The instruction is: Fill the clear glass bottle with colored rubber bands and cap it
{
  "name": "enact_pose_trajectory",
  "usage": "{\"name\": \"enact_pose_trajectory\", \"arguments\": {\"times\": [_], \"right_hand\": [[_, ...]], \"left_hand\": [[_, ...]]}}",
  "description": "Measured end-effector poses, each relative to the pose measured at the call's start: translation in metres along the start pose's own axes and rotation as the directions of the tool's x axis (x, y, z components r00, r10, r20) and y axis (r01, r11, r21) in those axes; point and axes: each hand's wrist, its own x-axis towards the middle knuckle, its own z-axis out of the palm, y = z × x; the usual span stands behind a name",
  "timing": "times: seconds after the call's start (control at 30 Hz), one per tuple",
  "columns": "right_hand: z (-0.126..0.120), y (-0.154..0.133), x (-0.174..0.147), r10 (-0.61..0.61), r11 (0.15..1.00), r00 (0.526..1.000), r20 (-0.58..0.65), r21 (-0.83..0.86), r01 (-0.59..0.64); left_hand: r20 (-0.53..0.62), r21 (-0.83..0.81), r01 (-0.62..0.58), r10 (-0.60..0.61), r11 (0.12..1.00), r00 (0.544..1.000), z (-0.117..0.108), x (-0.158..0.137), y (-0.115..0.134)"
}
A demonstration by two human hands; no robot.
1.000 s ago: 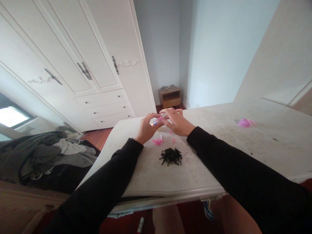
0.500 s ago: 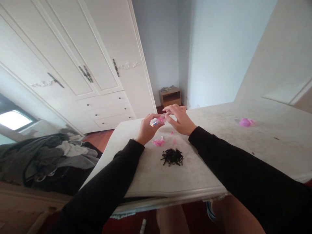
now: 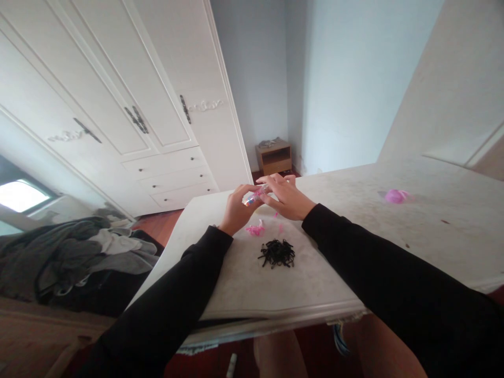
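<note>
My left hand (image 3: pixel 238 208) is closed around a small clear plastic container (image 3: pixel 252 198) with pink and other coloured bits showing through it. My right hand (image 3: pixel 286 197) bends over the container's right end, thumb below and fingers on top, hiding that end. Below the hands, a small heap of pink elastic bands (image 3: pixel 255 229) lies on the white tabletop (image 3: pixel 236 289). Closer to me sits a larger heap of black elastic bands (image 3: pixel 277 254). A few loose pink bits (image 3: pixel 281 228) lie under my right hand.
A pink, rounded object (image 3: pixel 397 196) lies far right on the table. White wardrobe doors and drawers (image 3: pixel 165 173) stand beyond the table at left. Grey clothes (image 3: pixel 79 252) are heaped left of the table. A small wooden nightstand (image 3: pixel 274 157) stands in the corner.
My right hand has shifted slightly left and down, its fingers now reaching further over the container. My left hand keeps its hold. The heaps of bands look the same.
</note>
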Motion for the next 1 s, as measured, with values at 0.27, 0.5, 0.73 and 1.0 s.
{"name": "enact_pose_trajectory", "arguments": {"times": [0.27, 0.5, 0.73, 1.0], "right_hand": [[0.003, -0.002, 0.002, -0.038, 0.998, 0.990, 0.134, -0.035, 0.043], [0.001, 0.002, 0.002, 0.030, 0.999, 0.999, -0.009, 0.040, -0.030], [-0.001, 0.003, 0.002, 0.053, 0.996, 0.959, -0.280, 0.084, -0.031], [0.010, 0.000, 0.001, 0.115, 0.990, 0.954, 0.278, 0.049, -0.133]], "left_hand": [[0.038, 0.042, -0.039, 0.037, 0.998, 0.999, 0.001, 0.000, 0.002], [-0.001, 0.035, 0.015, -0.015, 0.999, 1.000, 0.001, 0.002, 0.003], [-0.113, 0.052, 0.133, -0.127, 0.990, 0.985, 0.000, 0.003, -0.010], [-0.309, 0.018, 0.277, -0.258, 0.961, 0.915, -0.001, 0.005, -0.030]]}}
